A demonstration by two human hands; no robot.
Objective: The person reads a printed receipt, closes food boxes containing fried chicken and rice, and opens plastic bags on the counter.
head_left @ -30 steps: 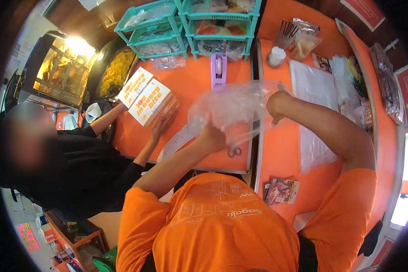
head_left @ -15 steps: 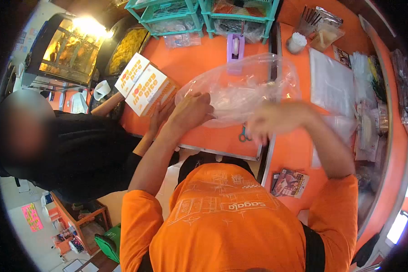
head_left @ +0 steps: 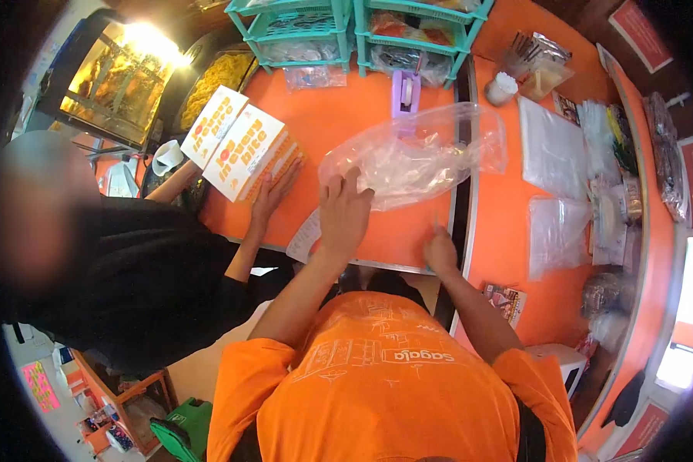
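Note:
A clear plastic bag [head_left: 416, 165] lies spread across the orange counter. At its near left edge, my left hand [head_left: 346, 212] rests with fingers apart, the fingertips touching the plastic. Under that wrist shows a white printed paper slip [head_left: 306, 237]. My right hand [head_left: 441, 252] is closed near the counter's front edge, just below the bag. A thin tip, apparently of the scissors [head_left: 436, 221], sticks up from it; the handles are hidden in the fingers. Left of the bag, a co-worker's hands hold two stacked-looking white and orange boxes [head_left: 242, 150].
A purple tape dispenser [head_left: 405, 100] stands behind the bag. Teal racks [head_left: 300, 46] line the back. On the right counter are plastic sheets [head_left: 558, 154], a cup of straws [head_left: 502, 86] and printed cards [head_left: 504, 302]. The co-worker in black [head_left: 138, 269] stands close at left.
My right hand has come down and left to where the scissors lay and closed on them. My left hand has loosened and spread its fingers. The bag lies flatter.

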